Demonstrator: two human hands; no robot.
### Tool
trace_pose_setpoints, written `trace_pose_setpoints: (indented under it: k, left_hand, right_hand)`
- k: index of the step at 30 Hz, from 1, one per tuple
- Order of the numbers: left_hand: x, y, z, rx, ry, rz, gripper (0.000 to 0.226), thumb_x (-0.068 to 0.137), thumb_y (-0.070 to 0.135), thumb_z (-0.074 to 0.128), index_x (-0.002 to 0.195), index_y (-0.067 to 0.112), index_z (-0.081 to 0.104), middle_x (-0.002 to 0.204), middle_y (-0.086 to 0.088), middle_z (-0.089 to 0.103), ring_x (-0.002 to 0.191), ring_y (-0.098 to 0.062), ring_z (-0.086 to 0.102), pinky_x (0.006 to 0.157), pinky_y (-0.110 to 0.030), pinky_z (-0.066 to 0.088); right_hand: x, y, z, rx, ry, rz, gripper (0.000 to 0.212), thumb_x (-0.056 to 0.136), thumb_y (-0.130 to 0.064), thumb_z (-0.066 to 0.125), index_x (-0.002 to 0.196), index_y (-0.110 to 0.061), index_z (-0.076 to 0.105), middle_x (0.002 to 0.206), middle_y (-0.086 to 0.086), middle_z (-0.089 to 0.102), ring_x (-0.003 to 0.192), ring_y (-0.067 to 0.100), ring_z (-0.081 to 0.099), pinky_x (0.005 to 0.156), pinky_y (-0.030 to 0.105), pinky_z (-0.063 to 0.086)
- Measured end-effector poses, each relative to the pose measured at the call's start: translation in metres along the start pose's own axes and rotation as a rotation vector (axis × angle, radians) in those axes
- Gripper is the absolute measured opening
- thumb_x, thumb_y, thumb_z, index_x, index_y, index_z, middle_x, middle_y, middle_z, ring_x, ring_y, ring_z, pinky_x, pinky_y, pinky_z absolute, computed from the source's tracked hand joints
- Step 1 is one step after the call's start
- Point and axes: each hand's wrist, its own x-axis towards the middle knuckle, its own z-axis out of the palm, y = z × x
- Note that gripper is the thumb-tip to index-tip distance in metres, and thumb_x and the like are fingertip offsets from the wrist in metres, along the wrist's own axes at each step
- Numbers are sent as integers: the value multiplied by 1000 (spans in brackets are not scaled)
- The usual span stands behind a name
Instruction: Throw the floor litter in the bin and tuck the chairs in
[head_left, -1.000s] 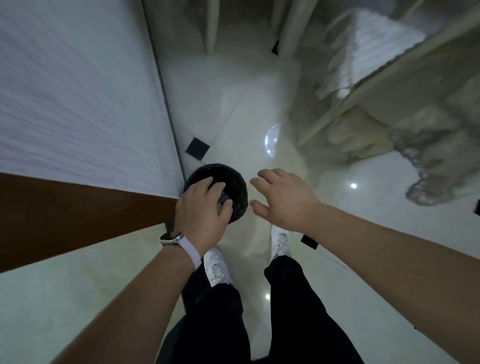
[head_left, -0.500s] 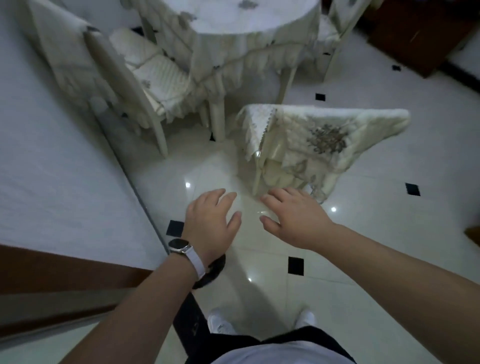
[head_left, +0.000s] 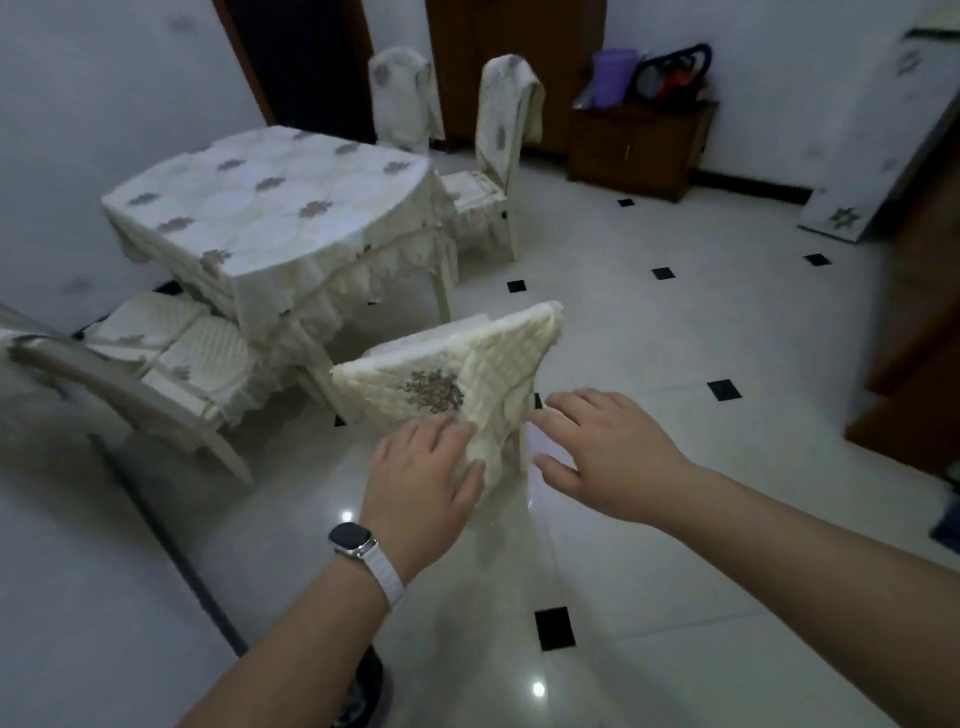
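Left hand (head_left: 415, 478) overlaps the backrest of a cloth-covered chair (head_left: 467, 364), right hand (head_left: 602, 457) just beside it; both are spread and grip nothing. The chair stands apart from the dining table (head_left: 270, 208), off its near corner. Best to grasp both backrest sides and push squarely in.

Nothing is showing that can be read: no word, label, brand or number. The watch (head_left: 352, 539) on the left wrist is showing a dark screen (no digits), and the near chair (head_left: 441, 387) is wearing only an embroidered flower.
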Motion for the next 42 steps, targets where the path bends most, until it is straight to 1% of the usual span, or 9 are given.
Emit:
trace_pose_setpoints:
  k: [3,8,14,17,20,28,34,37,42]
  left_hand:
    - [35,56,12,-6,47,104,40,88,44,50,116,21,67,120,-4,66,110,-28,60,90,-42,46]
    - [81,129,26,-12,73,242,39,88,45,50,115,23,68,120,-3,66,105,-26,61,91,-40,44]
    - [135,174,42,-16,73,378,42,88,45,48,118,23,68,123,-2,66,110,-25,59,94,-37,40]
    - [166,190,63,-68,36,430,43,89,45,48,119,21,67,124,-5,64,111,-29,60,94,-42,46]
    - [198,200,88,-106,25,476,42,89,43,49,119,20,67,123,-6,64,112,-31,60,96,-43,44]
    - [316,192,147,-153,33,575,41,91,42,50,120,18,66,122,-5,65,112,-29,59,96,-43,43]
    - [423,179,179,-200,33,596,40,91,40,49,120,19,65,122,-4,65,113,-28,59,97,-42,42]
    - [467,187,194,-216,10,603,39,90,40,50,120,21,65,122,-2,65,112,-26,60,96,-41,44]
    - [527,215,220,-262,-25,720,40,91,42,49,123,20,64,126,-3,63,114,-26,59,96,-42,45]
  right_hand:
    - [-27,57,-20,-23,52,65,46,88,-46,40,112,-16,67,112,6,65,99,29,61,84,40,48]
    - [-65,125,-45,-48,136,182,47,88,-47,43,118,-18,66,119,7,65,105,29,61,88,40,48]
    - [-86,177,-55,-51,175,303,48,88,-48,43,119,-18,66,120,8,65,107,30,60,88,40,48]
    - [-93,203,-53,-75,168,359,49,88,-48,43,118,-18,67,119,8,65,106,31,61,87,40,49]
    - [-91,235,-50,-97,142,401,48,88,-48,43,118,-18,66,119,8,64,103,32,61,85,42,50]
    - [-13,317,-41,-140,112,471,49,89,-48,44,119,-16,65,119,9,63,102,31,61,85,43,50]
    - [66,374,-43,-189,160,512,45,87,-45,48,116,-16,67,117,8,64,100,29,62,82,41,50]
    - [85,404,-41,-183,136,558,48,89,-48,44,120,-18,65,121,8,63,106,29,61,85,41,50]
    - [101,463,-36,-187,152,615,47,90,-47,45,119,-17,65,121,8,63,106,30,61,84,41,49]
